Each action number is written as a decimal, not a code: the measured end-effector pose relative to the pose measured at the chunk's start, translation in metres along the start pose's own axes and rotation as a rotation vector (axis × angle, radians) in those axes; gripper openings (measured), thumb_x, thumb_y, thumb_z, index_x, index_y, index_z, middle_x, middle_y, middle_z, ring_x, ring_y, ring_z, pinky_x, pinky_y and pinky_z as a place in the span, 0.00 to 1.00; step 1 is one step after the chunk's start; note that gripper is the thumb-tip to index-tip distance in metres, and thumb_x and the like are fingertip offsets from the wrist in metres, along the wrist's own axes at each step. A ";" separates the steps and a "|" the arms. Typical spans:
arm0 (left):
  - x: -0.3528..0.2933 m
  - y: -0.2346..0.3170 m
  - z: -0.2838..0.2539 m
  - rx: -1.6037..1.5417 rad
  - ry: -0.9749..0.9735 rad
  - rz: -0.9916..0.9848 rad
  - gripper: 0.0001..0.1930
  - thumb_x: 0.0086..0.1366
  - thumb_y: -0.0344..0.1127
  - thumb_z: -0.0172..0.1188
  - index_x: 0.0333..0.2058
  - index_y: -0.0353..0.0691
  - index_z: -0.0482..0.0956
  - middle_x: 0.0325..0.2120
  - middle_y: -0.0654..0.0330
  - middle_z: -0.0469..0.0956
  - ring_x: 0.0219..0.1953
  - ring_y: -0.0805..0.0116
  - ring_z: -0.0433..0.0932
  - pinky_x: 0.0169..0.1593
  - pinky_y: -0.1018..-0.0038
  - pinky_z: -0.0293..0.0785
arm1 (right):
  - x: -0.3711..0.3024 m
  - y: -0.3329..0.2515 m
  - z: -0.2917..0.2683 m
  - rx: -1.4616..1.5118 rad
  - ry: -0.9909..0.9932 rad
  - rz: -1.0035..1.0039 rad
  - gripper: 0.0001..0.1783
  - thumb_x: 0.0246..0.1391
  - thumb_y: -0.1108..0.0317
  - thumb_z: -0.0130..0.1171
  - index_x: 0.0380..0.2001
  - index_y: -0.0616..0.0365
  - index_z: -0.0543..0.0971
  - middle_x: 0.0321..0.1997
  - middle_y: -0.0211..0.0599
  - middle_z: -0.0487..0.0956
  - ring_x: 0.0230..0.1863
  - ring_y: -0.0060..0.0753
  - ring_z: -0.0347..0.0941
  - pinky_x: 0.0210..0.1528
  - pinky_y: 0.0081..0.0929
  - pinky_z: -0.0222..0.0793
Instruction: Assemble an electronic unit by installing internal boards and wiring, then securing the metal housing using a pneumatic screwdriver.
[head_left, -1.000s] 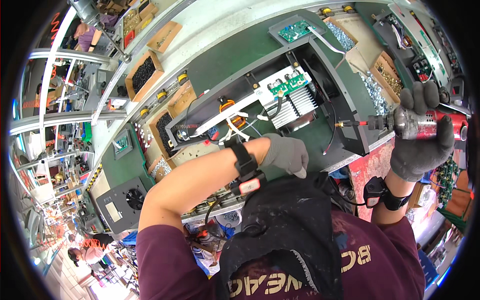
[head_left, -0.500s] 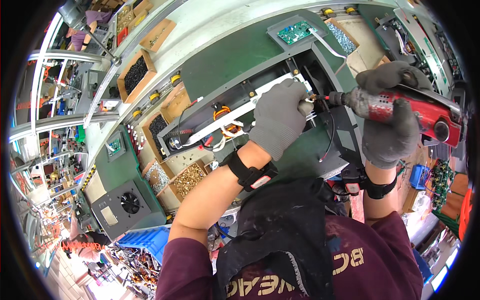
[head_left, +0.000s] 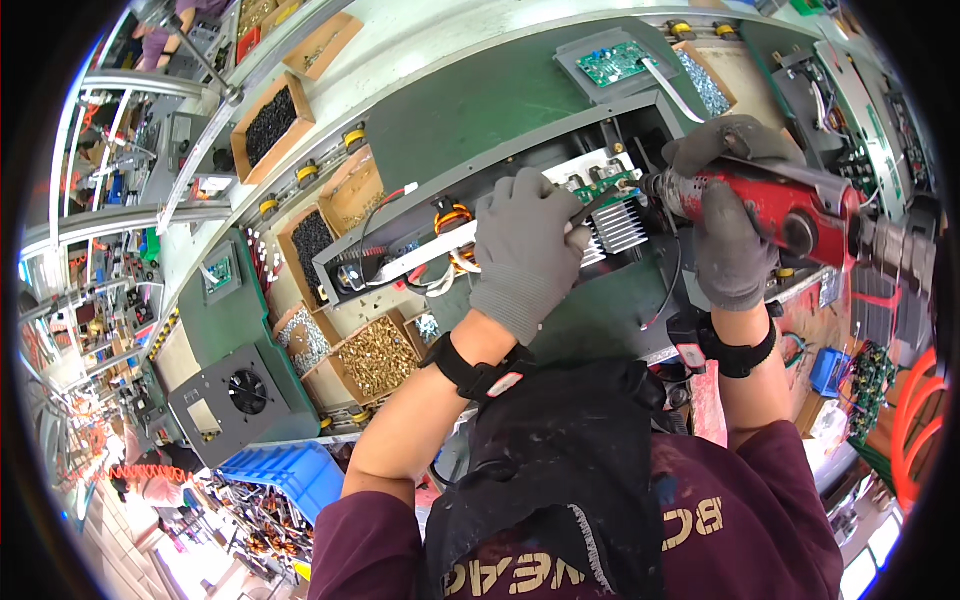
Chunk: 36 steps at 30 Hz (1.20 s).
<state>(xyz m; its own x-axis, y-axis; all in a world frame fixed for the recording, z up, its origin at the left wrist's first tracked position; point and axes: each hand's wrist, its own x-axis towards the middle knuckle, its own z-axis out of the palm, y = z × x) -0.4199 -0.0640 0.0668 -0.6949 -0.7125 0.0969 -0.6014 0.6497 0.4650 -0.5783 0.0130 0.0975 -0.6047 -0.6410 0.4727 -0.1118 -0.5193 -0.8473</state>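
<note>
My left hand (head_left: 528,245), in a grey glove, is closed around a long silver metal bar (head_left: 425,258). At the bar's right end are a green circuit board (head_left: 597,187) and a finned heat sink (head_left: 622,232). The bar lies across an open dark grey metal case (head_left: 420,195). My right hand (head_left: 738,215), also gloved, grips a red power screwdriver (head_left: 760,205) held level, its nose at the board's right end. The bit's exact contact is too small to make out. Wires and an orange-wound coil (head_left: 455,215) sit in the case, left of my left hand.
A grey tray with a green circuit board (head_left: 612,65) stands behind the case. Boxes of black screws (head_left: 270,132), brass-coloured fasteners (head_left: 375,358) and silver screws (head_left: 705,82) surround the green work board (head_left: 440,110). A panel with a fan (head_left: 245,392) lies at left.
My left hand has shifted left along the bar, and the circuit board and heat sink fins now show beside it. The screwdriver in my right hand has come slightly left.
</note>
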 end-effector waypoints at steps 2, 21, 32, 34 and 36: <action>-0.006 -0.005 0.001 -0.108 0.052 0.099 0.14 0.42 0.34 0.68 0.32 0.45 0.80 0.32 0.62 0.71 0.39 0.60 0.70 0.42 0.63 0.64 | 0.002 0.003 0.002 -0.061 -0.066 -0.034 0.19 0.46 0.81 0.54 0.44 0.60 0.71 0.41 0.38 0.77 0.35 0.24 0.74 0.37 0.24 0.72; -0.022 -0.014 0.013 -0.108 0.068 0.203 0.20 0.44 0.30 0.63 0.41 0.45 0.78 0.33 0.62 0.71 0.39 0.61 0.70 0.42 0.64 0.64 | 0.012 -0.003 0.012 -0.249 -0.006 0.255 0.19 0.46 0.72 0.56 0.44 0.62 0.70 0.35 0.42 0.75 0.36 0.34 0.73 0.43 0.36 0.71; -0.037 -0.017 0.042 0.069 0.113 0.331 0.22 0.48 0.28 0.57 0.46 0.42 0.76 0.29 0.62 0.68 0.34 0.64 0.69 0.34 0.69 0.65 | 0.007 0.017 0.004 0.160 -0.182 0.339 0.15 0.52 0.79 0.51 0.45 0.61 0.70 0.43 0.32 0.74 0.46 0.21 0.70 0.49 0.21 0.67; -0.039 -0.018 0.047 0.098 0.145 0.332 0.22 0.49 0.28 0.56 0.46 0.42 0.76 0.28 0.62 0.67 0.33 0.64 0.69 0.33 0.70 0.65 | 0.004 0.015 0.009 -0.275 -0.151 0.135 0.16 0.50 0.79 0.53 0.45 0.61 0.70 0.43 0.33 0.74 0.46 0.22 0.70 0.49 0.23 0.68; -0.041 -0.018 0.050 0.091 0.177 0.331 0.20 0.50 0.27 0.55 0.46 0.41 0.77 0.29 0.61 0.67 0.32 0.64 0.69 0.32 0.70 0.64 | 0.006 0.011 0.013 -0.114 -0.171 0.143 0.19 0.47 0.81 0.55 0.45 0.62 0.70 0.44 0.33 0.74 0.46 0.22 0.70 0.48 0.23 0.68</action>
<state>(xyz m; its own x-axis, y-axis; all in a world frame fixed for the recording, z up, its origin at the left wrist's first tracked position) -0.4003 -0.0335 0.0108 -0.7833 -0.4901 0.3823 -0.3943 0.8673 0.3038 -0.5725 -0.0038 0.0942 -0.4797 -0.7949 0.3716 -0.1287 -0.3552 -0.9259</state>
